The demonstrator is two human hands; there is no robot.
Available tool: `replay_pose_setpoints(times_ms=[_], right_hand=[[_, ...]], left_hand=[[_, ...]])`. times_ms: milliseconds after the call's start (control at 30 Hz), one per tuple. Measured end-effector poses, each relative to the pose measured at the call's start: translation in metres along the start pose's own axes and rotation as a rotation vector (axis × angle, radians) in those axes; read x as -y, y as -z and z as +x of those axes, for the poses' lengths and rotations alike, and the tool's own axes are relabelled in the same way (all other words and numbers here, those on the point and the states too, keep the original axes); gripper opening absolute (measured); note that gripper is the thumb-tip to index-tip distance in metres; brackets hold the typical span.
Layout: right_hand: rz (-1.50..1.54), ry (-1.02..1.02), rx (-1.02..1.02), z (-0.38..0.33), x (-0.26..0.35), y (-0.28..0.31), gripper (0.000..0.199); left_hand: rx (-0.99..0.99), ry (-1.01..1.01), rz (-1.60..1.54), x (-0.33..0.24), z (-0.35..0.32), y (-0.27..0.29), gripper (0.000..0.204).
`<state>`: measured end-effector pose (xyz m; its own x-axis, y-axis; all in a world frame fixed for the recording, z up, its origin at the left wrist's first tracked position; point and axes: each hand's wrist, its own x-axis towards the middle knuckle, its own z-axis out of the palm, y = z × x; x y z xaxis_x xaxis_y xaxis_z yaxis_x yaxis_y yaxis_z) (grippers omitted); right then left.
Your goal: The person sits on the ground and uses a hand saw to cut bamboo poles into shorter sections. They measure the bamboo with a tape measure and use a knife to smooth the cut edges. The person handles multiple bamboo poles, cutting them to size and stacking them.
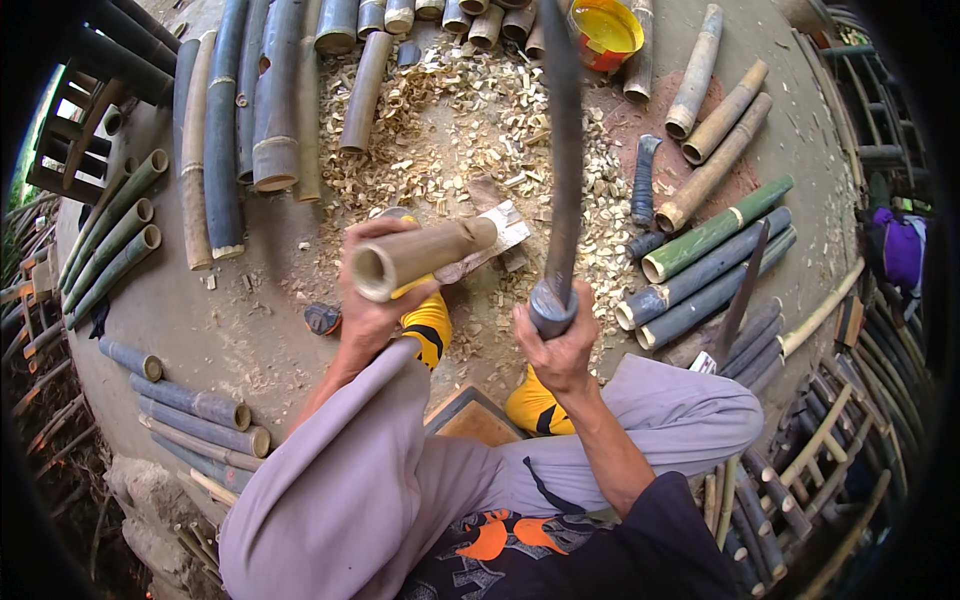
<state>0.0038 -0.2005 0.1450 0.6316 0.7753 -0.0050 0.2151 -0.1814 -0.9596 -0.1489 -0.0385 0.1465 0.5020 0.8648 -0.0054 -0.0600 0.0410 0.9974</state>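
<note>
My left hand (365, 315) is closed around a short tan bamboo tube (435, 255). The tube's hollow end faces me, and its far end reaches a pale, freshly cut patch (507, 226) above the chips. Whether that patch belongs to the tube or to the piece of wood beneath, I cannot tell. My right hand (562, 345) grips the thick dark handle of a machete (566, 150). Its long dark blade points away from me, raised to the right of the tube and apart from it.
Wood chips (430, 130) cover the ground ahead. Bamboo tubes stand or lie at the left (225, 130), the right (720, 235) and near left (200, 405). A yellow bucket (608, 35) is at the back. A wrapped dark handle (645, 180) lies right of the chips; a second blade (740, 295) is nearer.
</note>
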Motion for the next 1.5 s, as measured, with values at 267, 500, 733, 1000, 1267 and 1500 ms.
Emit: replay_pose_setpoints(times_ms=[267, 500, 733, 1000, 1267, 1500], right_hand=[[-0.165, -0.116, 0.082, 0.009, -0.019, 0.001, 0.037], [-0.432, -0.239, 0.270, 0.018, -0.106, -0.026, 0.037], [-0.112, -0.165, 0.079, 0.022, -0.035, -0.015, 0.038], [-0.287, -0.379, 0.268, 0.028, -0.124, -0.023, 0.040], [-0.090, -0.112, 0.091, 0.020, -0.064, -0.021, 0.037], [-0.316, -0.351, 0.333, 0.031, -0.077, -0.014, 0.032]], left_hand=[[-0.267, 0.069, -0.364, 0.013, 0.006, 0.015, 0.051], [-0.018, -0.051, -0.321, 0.015, 0.015, 0.008, 0.050], [-0.040, -0.041, -0.254, 0.015, 0.021, 0.025, 0.050], [-0.073, 0.042, -0.339, 0.016, 0.023, 0.024, 0.054], [-0.063, 0.030, -0.417, 0.026, 0.014, 0.034, 0.057], [-0.001, 0.013, -0.472, 0.023, 0.012, 0.044, 0.056]])
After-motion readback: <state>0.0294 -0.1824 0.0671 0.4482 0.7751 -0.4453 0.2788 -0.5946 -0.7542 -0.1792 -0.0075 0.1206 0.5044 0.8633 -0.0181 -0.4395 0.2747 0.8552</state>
